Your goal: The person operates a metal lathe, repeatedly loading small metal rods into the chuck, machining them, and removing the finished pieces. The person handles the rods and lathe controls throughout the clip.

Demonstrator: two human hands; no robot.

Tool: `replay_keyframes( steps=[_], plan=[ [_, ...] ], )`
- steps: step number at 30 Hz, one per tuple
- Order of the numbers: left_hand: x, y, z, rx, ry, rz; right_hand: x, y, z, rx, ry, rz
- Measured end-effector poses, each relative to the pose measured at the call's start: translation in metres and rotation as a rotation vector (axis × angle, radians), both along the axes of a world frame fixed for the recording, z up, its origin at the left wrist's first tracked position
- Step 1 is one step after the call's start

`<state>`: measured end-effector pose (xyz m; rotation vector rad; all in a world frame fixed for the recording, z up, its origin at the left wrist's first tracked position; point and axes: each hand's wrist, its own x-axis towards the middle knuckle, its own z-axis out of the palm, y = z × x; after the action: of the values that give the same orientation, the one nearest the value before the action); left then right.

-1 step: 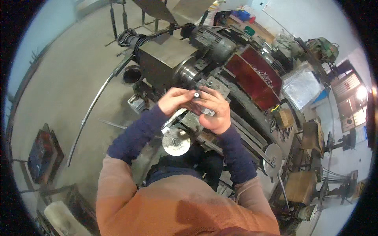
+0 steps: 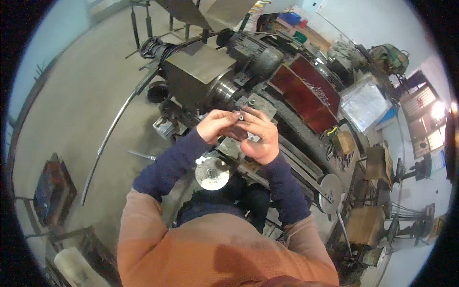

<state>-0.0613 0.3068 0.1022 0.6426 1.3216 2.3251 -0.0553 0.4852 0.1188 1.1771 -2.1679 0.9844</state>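
Note:
A small round metal part [image 2: 241, 117] with a dark hole in its end is pinched between the fingertips of both hands, above the lathe. My left hand [image 2: 215, 126] has thumb and fingers closed on it from the left. My right hand [image 2: 261, 138] curls round from the right, its fingertips on the part and its palm partly hiding what is below. Just behind the hands is the shiny lathe chuck [image 2: 225, 89], with a tool block [image 2: 260, 106] beside it. A pale handwheel [image 2: 212, 173] sits below my left wrist.
The lathe headstock [image 2: 201, 62] stands beyond my left hand. A long metal lever [image 2: 117, 124] slants down at the left. To the right are a red tray [image 2: 303, 93] with metal bits, a small box [image 2: 344, 142] near hand tools, and a second handwheel [image 2: 330, 193].
The small metal part has tilted, so its end now shows as a ring with a darker hole. Both hands stay almost in place, while the whole view has shifted slightly.

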Motion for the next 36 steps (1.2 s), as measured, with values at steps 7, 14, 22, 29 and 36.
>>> replay_keyframes(
  steps=[7,14,22,29,36],
  plan=[
    [-0.009,0.014,-0.012,-0.393,0.248,0.159,0.013,0.012,-0.001,0.119,-0.089,-0.113],
    [-0.026,-0.041,0.002,-0.965,0.585,0.215,-0.049,0.007,0.011,0.356,-0.018,-0.046],
    [0.009,-0.23,-0.007,-1.804,0.61,0.983,-0.146,-0.009,-0.036,0.733,-0.404,-0.409],
    [0.066,-0.304,-0.081,-1.894,0.245,0.927,-0.149,-0.011,-0.043,0.589,-0.57,-0.381],
    [0.033,-0.315,-0.095,-1.966,0.11,0.807,-0.155,-0.018,-0.041,0.692,-0.465,-0.422]
  ],
)
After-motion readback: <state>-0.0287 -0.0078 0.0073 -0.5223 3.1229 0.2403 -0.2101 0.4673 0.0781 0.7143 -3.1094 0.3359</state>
